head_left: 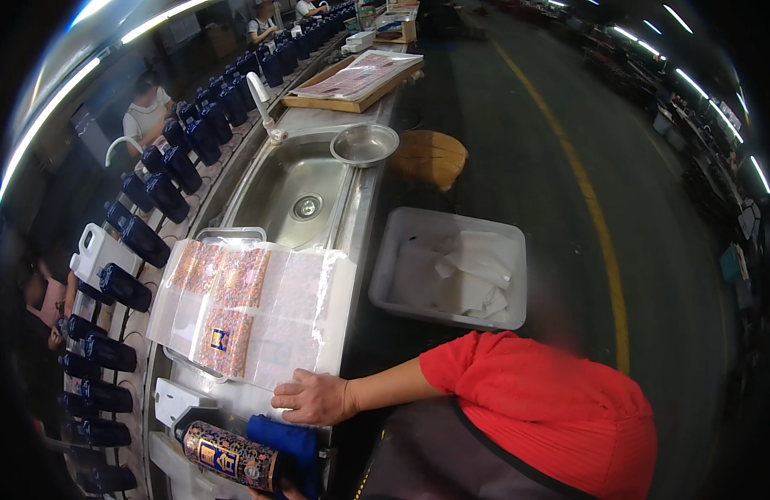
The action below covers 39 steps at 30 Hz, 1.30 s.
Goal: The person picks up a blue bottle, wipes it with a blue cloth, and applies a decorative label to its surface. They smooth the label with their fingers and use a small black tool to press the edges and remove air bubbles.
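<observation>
Resting half-curled near the patterned sheet [253,312], the right hand [315,399], like the left hand [290,491] beside the bottle [231,456] at seven o'clock, shows no certain grip; weak support could let the bottle roll.

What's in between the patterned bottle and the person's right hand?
In the head view, what looks like a blue cloth lies between the patterned bottle and the right hand.
</observation>
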### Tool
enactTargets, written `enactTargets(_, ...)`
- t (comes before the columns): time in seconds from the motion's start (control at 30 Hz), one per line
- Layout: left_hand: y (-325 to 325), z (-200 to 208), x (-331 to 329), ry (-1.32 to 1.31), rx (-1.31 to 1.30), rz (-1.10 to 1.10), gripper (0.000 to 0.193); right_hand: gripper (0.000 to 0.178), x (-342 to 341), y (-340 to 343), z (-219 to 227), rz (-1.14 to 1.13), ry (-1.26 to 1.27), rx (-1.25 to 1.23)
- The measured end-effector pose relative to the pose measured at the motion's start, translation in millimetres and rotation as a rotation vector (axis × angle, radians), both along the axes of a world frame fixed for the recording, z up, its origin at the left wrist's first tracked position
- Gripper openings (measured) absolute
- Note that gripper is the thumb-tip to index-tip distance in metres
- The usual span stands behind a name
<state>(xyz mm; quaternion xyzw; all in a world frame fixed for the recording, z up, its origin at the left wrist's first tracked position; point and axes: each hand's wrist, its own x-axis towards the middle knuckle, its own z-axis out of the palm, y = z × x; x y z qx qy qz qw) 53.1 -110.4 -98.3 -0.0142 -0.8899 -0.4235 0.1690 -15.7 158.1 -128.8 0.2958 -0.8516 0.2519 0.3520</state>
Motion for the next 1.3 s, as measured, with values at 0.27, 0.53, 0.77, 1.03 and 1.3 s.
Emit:
enactTargets(0.27,13,9,1,-0.010,0.174,-0.050,0.082,0.013,-4,0,-6,0.002,-0.013,-0.008)
enactTargets(0.53,41,17,1,0.002,0.129,-0.082,0.081,0.014,-15,-10,-19,0.013,-0.063,-0.074)
enactTargets(0.77,43,22,4,0.000,0.120,-0.078,0.080,0.013,-11,-7,-12,-0.018,-0.100,-0.094)
enactTargets(1.03,36,27,17,-0.011,0.110,-0.018,0.079,0.014,4,21,9,-0.051,-0.053,0.068)
enactTargets(1.3,30,20,13,0.069,0.007,0.049,0.074,0.027,6,35,14,0.075,-0.103,0.024)
